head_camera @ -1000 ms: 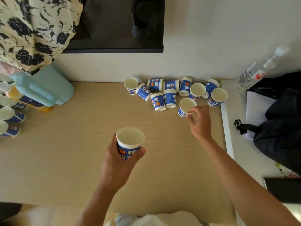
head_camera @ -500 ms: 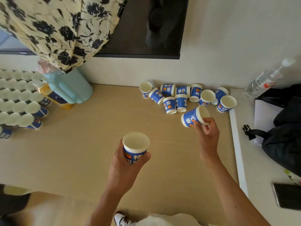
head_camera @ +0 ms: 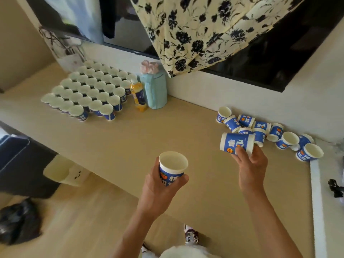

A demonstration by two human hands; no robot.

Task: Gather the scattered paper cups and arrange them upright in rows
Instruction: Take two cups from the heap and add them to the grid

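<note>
Most of the job is looking done: a big block of standing cups (head_camera: 89,90) is sitting in tidy rows at the far left of the desk (head_camera: 149,131), mouths up, just beside a juice bottle (head_camera: 138,96) and a pale blue jug (head_camera: 154,90). What is left is the scattered pile (head_camera: 260,127) against the wall on the right, ten or so cups. Most are lying on their sides, a few are standing, and several are touching. Two more cups are up off the desk. The left hand (head_camera: 158,189) is gripping an upright cup (head_camera: 173,164) low on its wall, fingers and thumb curling round the blue band, the white inside showing empty. The right hand (head_camera: 251,164) is pinching a sideways cup (head_camera: 236,143) just in front of the pile, thumb pressing on the printed wall, the other fingers tucked behind it. These cups are looking light and thin, with white paper rims and a blue wrap carrying white lettering and an orange mark. I'm judging both are meant for the rows, well apart from here, and the sideways one is needing a turn upright first.
</note>
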